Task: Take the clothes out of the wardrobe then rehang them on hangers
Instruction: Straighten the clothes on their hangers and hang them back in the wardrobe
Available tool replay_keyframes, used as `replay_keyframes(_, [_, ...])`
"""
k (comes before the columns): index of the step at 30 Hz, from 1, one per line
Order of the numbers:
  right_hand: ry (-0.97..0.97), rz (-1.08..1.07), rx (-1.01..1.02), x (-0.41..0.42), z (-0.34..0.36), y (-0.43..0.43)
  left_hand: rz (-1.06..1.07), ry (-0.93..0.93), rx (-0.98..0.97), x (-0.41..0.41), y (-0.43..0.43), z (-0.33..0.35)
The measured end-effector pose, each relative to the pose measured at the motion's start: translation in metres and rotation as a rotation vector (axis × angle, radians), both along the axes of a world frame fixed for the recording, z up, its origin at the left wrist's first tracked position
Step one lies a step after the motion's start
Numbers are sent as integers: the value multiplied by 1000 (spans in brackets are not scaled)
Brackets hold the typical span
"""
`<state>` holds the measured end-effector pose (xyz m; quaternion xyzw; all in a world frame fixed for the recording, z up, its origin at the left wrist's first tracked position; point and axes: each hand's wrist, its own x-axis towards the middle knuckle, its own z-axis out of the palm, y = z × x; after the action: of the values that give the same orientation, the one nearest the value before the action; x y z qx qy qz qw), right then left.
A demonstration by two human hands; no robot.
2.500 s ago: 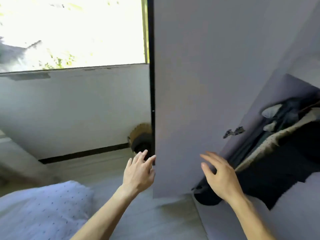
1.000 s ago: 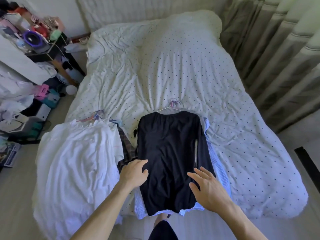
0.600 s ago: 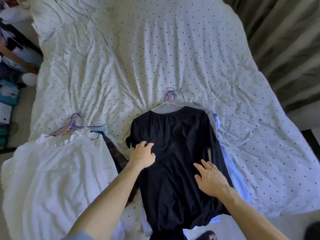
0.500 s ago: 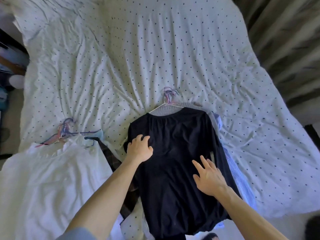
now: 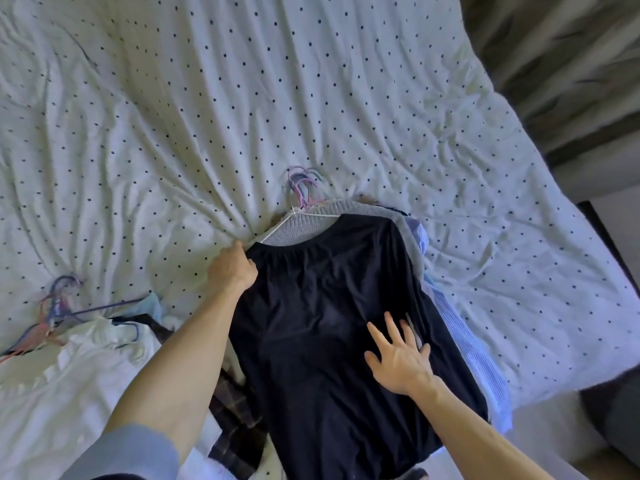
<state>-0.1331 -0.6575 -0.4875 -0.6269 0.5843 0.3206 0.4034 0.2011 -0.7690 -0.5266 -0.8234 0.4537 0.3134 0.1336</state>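
A dark navy top [image 5: 332, 327] lies flat on the bed, uppermost in a stack of hung clothes with a grey knit [image 5: 301, 226] and a blue striped shirt [image 5: 464, 341] beneath it. Several pink and purple hanger hooks [image 5: 301, 185] stick out above the collar. My left hand [image 5: 230, 268] grips the top's left shoulder edge with curled fingers. My right hand [image 5: 398, 358] rests flat on the right side of the navy top, fingers spread.
A second pile with a white garment [image 5: 69, 393], a dark plaid piece [image 5: 235, 427] and more hangers [image 5: 55, 313] lies at the left. The polka-dot duvet [image 5: 277, 98] covers the bed. Curtains [image 5: 571, 64] hang at the upper right, the floor [image 5: 571, 427] shows lower right.
I turned from the wardrobe to the bed. My left hand slid up the navy top to its left shoulder and closed on it. My right hand stayed flat on the fabric.
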Motion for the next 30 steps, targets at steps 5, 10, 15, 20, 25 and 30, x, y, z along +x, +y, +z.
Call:
replay_keyframes(5, [-54,-123,34,-7,14,-9,21,52,-141,-10,24,21])
replay_keyframes(10, [-207,-384,-31,-3,54,-14,166,325,-202,-35,81,64])
replay_keyframes(15, [-533,-857,1,6,112,6,161,526,-279,-88,150,116])
replay_keyframes(20, [-703,-934,-101,0,159,52,-19,551,-375,-163,213,161])
replay_keyframes(25, [-735,-1014,-308,-60,181,113,-274,695,-267,-225,249,197])
replay_keyframes(30, [-747,-1102,-389,-179,221,193,-632,676,-194,-293,234,251])
